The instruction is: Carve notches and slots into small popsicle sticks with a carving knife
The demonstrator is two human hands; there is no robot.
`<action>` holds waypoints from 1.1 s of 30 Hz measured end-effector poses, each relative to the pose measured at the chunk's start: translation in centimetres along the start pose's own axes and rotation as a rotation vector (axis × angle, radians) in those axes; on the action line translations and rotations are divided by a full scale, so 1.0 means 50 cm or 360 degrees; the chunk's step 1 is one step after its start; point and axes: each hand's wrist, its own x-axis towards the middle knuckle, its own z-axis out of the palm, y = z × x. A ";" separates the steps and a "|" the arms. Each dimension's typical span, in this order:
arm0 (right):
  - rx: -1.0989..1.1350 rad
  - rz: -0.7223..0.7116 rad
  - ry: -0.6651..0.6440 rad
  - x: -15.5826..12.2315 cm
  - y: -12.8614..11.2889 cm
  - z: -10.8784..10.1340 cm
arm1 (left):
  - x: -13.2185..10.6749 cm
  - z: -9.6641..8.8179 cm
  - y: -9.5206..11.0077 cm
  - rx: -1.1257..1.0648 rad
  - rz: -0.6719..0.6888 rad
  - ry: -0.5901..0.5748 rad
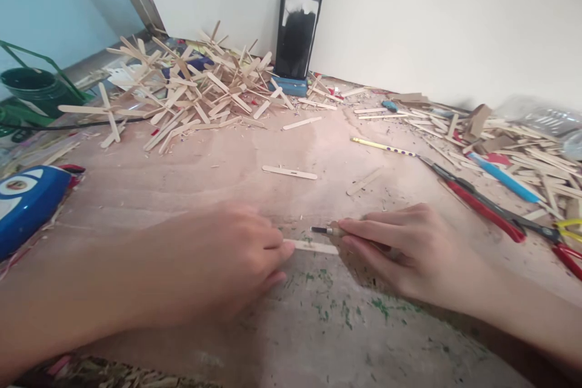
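Note:
My left hand point(227, 260) presses flat on a thin wooden stick point(313, 247) that lies on the worn board point(227, 163) near the front. My right hand point(409, 248) grips a small craft knife point(325, 231) with a pale handle and dark tip. The tip points left, just above the stick, close to my left fingertips. Most of the stick's left end is hidden under my left fingers.
A heap of glued stick crosses point(191, 88) lies at the back left. A phone point(297, 24) leans on the wall in a blue stand. Loose sticks point(290, 172), a pencil point(382, 146), red-handled pliers point(482, 206), a blue tool point(504, 179) and scraps lie right; a blue object point(25, 203) left.

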 end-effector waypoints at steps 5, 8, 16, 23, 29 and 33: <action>0.0168 -0.0013 -0.0010 0.003 -0.005 -0.020 | 0.002 0.006 -0.001 0.0040 0.0101 0.0047; 0.0440 -0.0027 -0.0242 0.006 -0.007 -0.040 | 0.001 0.008 -0.011 0.0127 0.0082 0.0063; 0.0393 0.0118 -0.0249 0.011 0.014 -0.049 | 0.003 0.003 -0.006 0.0115 0.0157 0.0161; 0.0260 0.0161 -0.0146 0.006 0.004 -0.025 | 0.004 0.000 0.016 0.0084 0.0184 0.0062; 0.0416 0.0097 -0.0093 0.008 0.000 -0.029 | 0.003 0.008 0.011 0.0165 0.0266 0.0023; 0.0711 0.0151 -0.0346 0.003 0.024 -0.060 | 0.000 0.014 0.000 0.0231 0.0225 0.0065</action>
